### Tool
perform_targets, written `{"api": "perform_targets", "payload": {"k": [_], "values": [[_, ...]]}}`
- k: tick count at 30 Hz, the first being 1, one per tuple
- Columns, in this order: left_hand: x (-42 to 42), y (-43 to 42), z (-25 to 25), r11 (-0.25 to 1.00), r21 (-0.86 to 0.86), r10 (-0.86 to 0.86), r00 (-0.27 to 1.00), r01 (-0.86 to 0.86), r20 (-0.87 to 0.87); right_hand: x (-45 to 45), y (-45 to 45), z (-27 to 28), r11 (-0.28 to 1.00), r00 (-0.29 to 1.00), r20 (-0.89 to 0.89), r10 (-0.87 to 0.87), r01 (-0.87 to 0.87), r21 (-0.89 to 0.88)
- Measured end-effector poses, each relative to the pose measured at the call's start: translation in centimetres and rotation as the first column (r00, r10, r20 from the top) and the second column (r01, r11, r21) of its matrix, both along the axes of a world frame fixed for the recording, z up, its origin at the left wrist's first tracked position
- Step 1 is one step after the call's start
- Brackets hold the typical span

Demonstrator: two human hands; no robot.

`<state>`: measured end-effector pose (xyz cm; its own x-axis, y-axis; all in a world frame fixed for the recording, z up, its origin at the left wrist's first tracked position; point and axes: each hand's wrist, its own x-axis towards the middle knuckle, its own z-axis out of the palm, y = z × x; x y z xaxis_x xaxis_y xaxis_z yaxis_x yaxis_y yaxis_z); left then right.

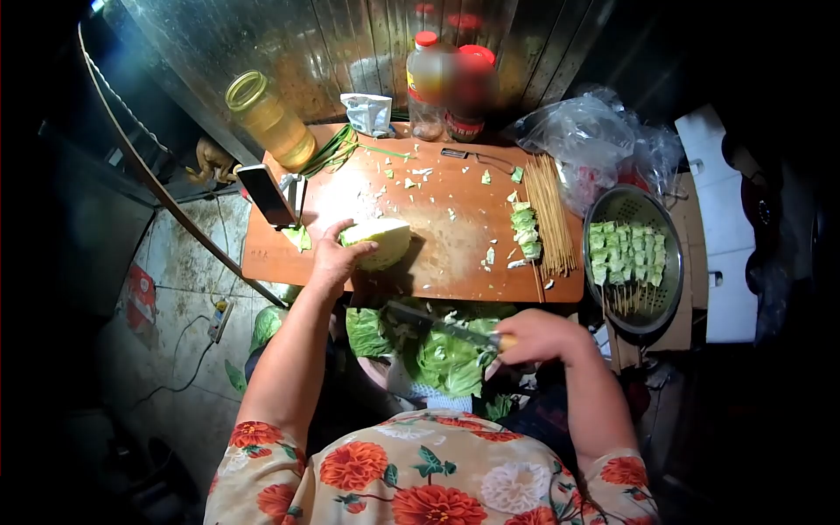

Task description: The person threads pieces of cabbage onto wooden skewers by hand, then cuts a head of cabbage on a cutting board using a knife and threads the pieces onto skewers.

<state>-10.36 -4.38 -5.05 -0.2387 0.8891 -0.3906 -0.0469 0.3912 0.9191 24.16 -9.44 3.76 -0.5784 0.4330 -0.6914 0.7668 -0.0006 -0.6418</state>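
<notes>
Worktop [464, 241]: from my remote feed I see an orange-brown board across the middle, sprinkled with small cabbage scraps [490, 255].
Colander [658, 302]: metal and full of holes, standing right of the worktop, with a row of loaded skewers [627, 249] carrying folded green pieces.
Green leaves [451, 354]: a loose heap just below the worktop's near edge.
Bare sticks [551, 219]: a thick bundle lying along the worktop's right side, one threaded skewer [523, 229] just left of it.
Glass jar [271, 122]: tilted in my view, holding yellowish liquid, at the far left corner.
Knife [442, 325]: its blade points leftward above the leaves.
Right hand [542, 337]: I see it wrapped around the knife's handle.
Cut cabbage [385, 249]: pale green, resting on the worktop, left of centre near the front edge.
Left hand [337, 258]: grasping the cabbage's left end, fingers spread over it.
Phone [267, 194]: propped up at the worktop's left side.
</notes>
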Motion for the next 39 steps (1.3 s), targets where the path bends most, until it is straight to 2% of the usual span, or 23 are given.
{"api": "perform_targets", "payload": {"k": [3,4,5,6,7,9,10,11,13,19,28,30,34,39], "values": [[0.9,-0.4,-1.3,0.999,0.032,-0.019,1.0,0.019,-0.021,2.0,0.5,2.5,0.945,0.948,-0.048,-0.314,0.306,-0.117],[1.3,-0.5,-1.7,0.999,0.038,-0.034,0.995,0.038,-0.094,2.2,0.7,2.5,0.94,0.933,-0.117,-0.342,0.338,-0.046],[1.7,-0.6,-2.2,0.997,0.043,-0.052,0.985,0.059,-0.166,2.0,0.7,1.5,0.938,0.931,-0.117,-0.346,0.343,-0.047],[1.7,-0.6,-3.5,0.987,0.071,-0.085,0.839,0.146,-0.538,1.1,0.4,-0.3,0.897,0.903,-0.243,-0.353,0.401,0.187],[2.2,-0.9,-3.4,0.986,0.069,-0.093,0.838,0.154,-0.538,-0.1,0.2,-1.3,0.791,0.873,-0.363,-0.327,0.463,0.4],[3.4,-1.6,-3.3,0.982,0.027,-0.138,0.808,0.186,-0.573,-3.5,-0.3,-0.5,0.769,0.879,-0.218,-0.424,0.476,0.427],[4.1,-1.9,-2.7,0.97,0.065,-0.166,0.833,0.235,-0.528,-4.6,-0.8,-1.3,0.742,0.881,-0.236,-0.41,0.473,0.475],[4.7,-2.5,-2.0,0.956,0.047,-0.192,0.741,0.288,-0.643,-5.4,-1.2,-2.2,0.714,0.884,-0.254,-0.393,0.467,0.521],[5.5,-2.8,-0.5,0.941,0.02,-0.22,0.654,0.338,-0.724,-6.6,-1.9,-3.3,0.705,0.893,-0.239,-0.38,0.447,0.551],[6.1,-2.9,0.2,0.93,-0.029,-0.269,0.626,0.367,-0.732,-7.3,-2.4,-3.6,0.697,0.931,-0.216,-0.293,0.363,0.618],[6.7,-2.3,1.1,0.925,-0.079,-0.307,0.61,0.371,-0.731,-7.6,-1.2,-2.8,0.777,0.95,-0.112,-0.292,0.304,0.551],[7.0,-2.0,1.4,0.925,-0.096,-0.317,0.603,0.369,-0.732,-7.8,-0.7,-2.1,0.836,0.96,-0.016,-0.279,0.251,0.489],[7.4,-1.2,2.0,0.914,-0.12,-0.339,0.567,0.387,-0.751,-8.2,-0.3,-1.7,0.819,0.953,0.013,-0.303,0.253,0.515],[7.6,-0.4,2.5,0.902,-0.193,-0.393,0.552,0.386,-0.736,-7.8,2.1,-0.5,0.88,0.96,0.041,-0.278,0.237,0.413]]}}
